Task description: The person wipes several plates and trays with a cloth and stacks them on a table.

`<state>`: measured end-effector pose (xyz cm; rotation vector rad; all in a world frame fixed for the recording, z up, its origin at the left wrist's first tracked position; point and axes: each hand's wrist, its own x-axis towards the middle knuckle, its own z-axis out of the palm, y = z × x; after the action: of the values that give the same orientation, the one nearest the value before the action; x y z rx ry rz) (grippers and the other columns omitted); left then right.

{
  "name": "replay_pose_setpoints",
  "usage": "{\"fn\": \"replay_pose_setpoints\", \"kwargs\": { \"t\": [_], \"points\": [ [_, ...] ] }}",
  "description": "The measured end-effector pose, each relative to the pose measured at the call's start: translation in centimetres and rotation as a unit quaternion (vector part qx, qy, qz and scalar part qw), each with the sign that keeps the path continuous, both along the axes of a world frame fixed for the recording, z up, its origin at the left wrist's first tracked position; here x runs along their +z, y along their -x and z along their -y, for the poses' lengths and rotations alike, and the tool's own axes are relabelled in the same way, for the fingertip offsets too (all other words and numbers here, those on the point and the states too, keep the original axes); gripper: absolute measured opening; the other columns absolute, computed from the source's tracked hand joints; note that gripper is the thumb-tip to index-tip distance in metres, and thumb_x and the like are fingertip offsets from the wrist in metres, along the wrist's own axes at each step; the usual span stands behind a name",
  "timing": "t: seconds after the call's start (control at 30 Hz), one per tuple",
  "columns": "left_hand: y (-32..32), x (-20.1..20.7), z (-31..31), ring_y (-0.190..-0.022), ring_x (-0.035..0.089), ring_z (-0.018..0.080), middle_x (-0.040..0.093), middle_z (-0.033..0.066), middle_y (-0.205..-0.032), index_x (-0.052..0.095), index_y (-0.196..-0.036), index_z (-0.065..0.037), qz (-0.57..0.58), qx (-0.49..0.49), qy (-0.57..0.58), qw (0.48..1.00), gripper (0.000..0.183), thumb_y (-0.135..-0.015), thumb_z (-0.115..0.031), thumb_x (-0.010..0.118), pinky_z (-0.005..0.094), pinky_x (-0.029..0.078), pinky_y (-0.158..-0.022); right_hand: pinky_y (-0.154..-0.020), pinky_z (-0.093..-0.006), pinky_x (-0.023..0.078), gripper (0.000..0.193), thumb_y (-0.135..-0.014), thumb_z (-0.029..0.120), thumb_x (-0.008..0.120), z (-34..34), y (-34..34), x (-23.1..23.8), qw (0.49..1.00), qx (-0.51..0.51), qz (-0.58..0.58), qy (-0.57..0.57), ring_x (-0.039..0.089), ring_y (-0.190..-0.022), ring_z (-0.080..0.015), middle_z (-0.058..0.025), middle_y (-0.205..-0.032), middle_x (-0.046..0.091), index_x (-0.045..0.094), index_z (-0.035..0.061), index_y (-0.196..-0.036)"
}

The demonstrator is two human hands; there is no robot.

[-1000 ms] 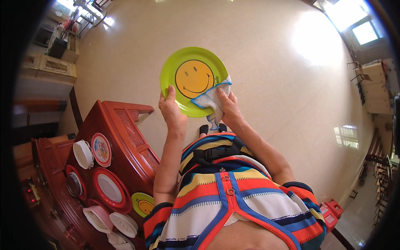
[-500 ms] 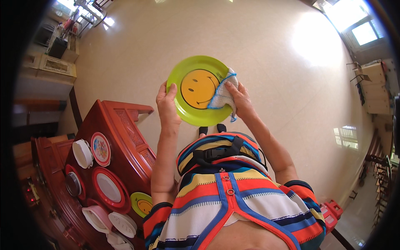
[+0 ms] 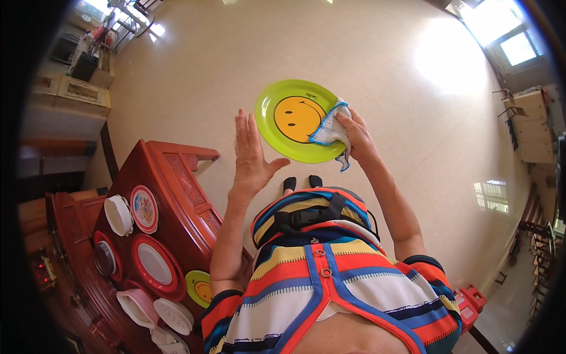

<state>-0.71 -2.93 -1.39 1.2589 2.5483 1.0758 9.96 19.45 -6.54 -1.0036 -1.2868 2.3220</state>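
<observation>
With the left hand (image 3: 251, 160) spread, the smiley-face plate (image 3: 298, 118) is clamped through blue-edged cloth (image 3: 331, 128) by the right hand (image 3: 361, 139). Firmness is advised.

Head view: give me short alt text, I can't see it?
A person's right hand holds a green smiley-face plate above a beige floor, its thumb on a white, blue-edged cloth draped over the rim. The left hand is open beside the plate; dishes sit on a red wooden table at left.
</observation>
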Motion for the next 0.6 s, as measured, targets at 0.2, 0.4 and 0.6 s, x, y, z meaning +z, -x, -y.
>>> {"fn": "replay_pose_setpoints", "kwargs": {
  "t": [0.2, 0.4, 0.6],
  "points": [
    [-0.3, 1.5, -1.3, -0.138, 0.011, 0.0384, 0.016, 0.0208, -0.148, 0.019, -0.142, -0.006, -0.152, 0.017, -0.079, 0.985, 0.092, -0.071, -0.020, 0.075, 0.0574, 0.013, -0.108, -0.072, -0.0295, 0.052, 0.034, -0.091, 0.017, 0.050, -1.1, -0.3, 2.3, 0.998, 0.057, 0.022, 0.008, 0.060, -0.084, -0.0159, -0.0100, -0.098, 0.060, 0.048, -0.0025, -0.120],
    [-0.2, 3.5, -1.4, -0.136, 0.022, 0.0371, 0.032, 0.0148, -0.143, 0.052, -0.126, -0.015, -0.242, -0.139, 0.050, 0.959, 0.062, -0.068, 0.002, 0.063, 0.0565, 0.014, -0.109, -0.069, -0.0294, 0.052, 0.034, -0.093, 0.023, 0.048, -1.6, -0.5, 3.3, 0.991, 0.112, 0.053, -0.048, 0.060, -0.081, -0.0156, -0.0096, -0.095, 0.060, 0.051, -0.0023, -0.116],
    [-1.9, 0.6, -1.7, -0.118, 0.050, 0.0325, 0.058, 0.0120, -0.120, 0.062, -0.113, -0.011, -0.141, -0.197, 0.024, 0.970, 0.045, -0.072, 0.006, 0.057, 0.0419, 0.037, -0.102, -0.060, -0.0278, 0.051, 0.038, -0.095, 0.037, 0.044, -2.3, -0.8, 1.5, 0.994, 0.081, 0.047, 0.063, 0.059, -0.071, -0.0138, -0.0081, -0.088, 0.061, 0.055, 0.0023, -0.105]
  ]
}}
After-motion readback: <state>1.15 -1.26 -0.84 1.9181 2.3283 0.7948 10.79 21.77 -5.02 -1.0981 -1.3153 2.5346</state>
